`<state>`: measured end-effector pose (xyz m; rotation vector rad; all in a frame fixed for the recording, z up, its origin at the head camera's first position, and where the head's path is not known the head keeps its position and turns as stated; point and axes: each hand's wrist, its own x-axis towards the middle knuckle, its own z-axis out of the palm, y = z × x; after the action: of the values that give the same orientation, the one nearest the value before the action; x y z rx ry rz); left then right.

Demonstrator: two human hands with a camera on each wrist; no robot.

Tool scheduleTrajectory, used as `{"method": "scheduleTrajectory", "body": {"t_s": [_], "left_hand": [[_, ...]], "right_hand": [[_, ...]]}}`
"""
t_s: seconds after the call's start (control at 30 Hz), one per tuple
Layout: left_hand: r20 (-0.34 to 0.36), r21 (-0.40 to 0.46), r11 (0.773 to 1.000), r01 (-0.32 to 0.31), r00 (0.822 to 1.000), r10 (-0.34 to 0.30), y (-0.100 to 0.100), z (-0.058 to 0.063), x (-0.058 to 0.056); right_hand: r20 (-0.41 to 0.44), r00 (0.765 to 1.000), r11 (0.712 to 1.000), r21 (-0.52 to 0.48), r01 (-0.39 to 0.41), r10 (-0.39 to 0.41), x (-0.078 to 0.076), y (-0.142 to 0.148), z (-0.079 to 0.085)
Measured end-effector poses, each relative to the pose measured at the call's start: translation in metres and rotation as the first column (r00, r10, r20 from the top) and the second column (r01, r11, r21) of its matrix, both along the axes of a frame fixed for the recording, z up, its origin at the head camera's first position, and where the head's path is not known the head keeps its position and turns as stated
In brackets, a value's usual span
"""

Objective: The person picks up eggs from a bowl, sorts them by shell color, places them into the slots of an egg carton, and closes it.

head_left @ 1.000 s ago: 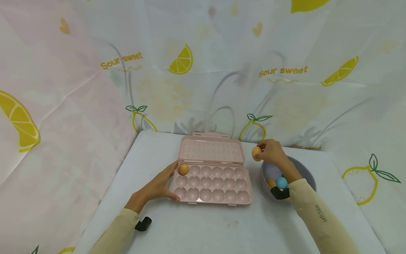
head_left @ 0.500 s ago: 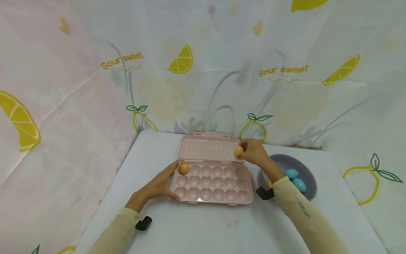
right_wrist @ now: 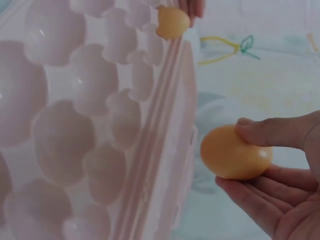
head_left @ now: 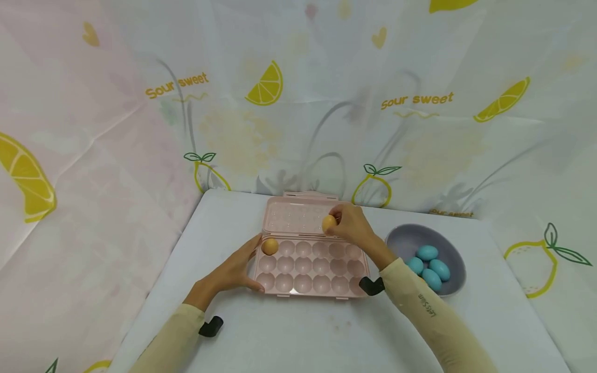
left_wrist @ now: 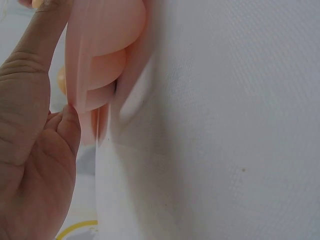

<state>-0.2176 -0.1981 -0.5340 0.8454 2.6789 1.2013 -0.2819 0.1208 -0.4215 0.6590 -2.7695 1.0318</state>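
Shiny pink egg box (head_left: 308,295), middle of head view: round cups (head_left: 303,266), bumpy lid (head_left: 296,216) up. Smooth grey bowl (head_left: 402,240) at right, blue eggs (head_left: 427,253) inside. Your left hand (head_left: 235,270): fingers and thumb spread wide, touching box's left side. Your right hand (head_left: 353,226): pinching smooth orange egg (head_left: 328,224) over box. Second orange egg (head_left: 270,246): upper-left cup.

Eggs (head_left: 431,280) in view, seven; egg carton (head_left: 311,254), one; bowl (head_left: 403,238), one.
Blue eggs (head_left: 440,270), four; orange eggs (head_left: 270,246), three, one only a sliver; cups (head_left: 303,283), eighteen, in three rows of six; left hand (head_left: 233,268), one; right hand (head_left: 353,225), one; sleeves (head_left: 172,339), two; black wrist pieces (head_left: 212,327), two; table (head_left: 280,331), one.
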Motion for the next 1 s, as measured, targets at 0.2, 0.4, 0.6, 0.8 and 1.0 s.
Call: {"method": "scheduleTrajectory", "body": {"t_s": [0.2,0.4,0.6,0.8,1.0], "left_hand": [[-0.008,0.008,1.0,0.006,1.0,-0.006,0.001,0.0,0.0],[-0.023,0.016,1.0,-0.008,1.0,0.009,0.0,-0.001,0.001],[-0.017,0.026,1.0,-0.011,1.0,0.012,0.001,-0.002,0.0],[-0.005,0.023,1.0,-0.001,1.0,0.001,0.001,-0.001,0.0],[0.014,0.045,0.999,-0.002,1.0,0.001,0.0,-0.002,0.0]], "right_hand": [[-0.013,1.0,1.0,-0.012,0.015,-0.015,0.004,-0.017,-0.014],[0.012,1.0,0.997,-0.081,0.016,-0.015,0.007,-0.038,-0.026],[0.011,1.0,0.998,-0.06,0.006,-0.005,0.01,-0.053,-0.033],[0.034,0.999,0.995,-0.093,-0.033,0.036,0.014,-0.062,-0.038],[0.041,0.998,0.995,-0.085,-0.047,0.05,0.015,-0.07,-0.046]]}}
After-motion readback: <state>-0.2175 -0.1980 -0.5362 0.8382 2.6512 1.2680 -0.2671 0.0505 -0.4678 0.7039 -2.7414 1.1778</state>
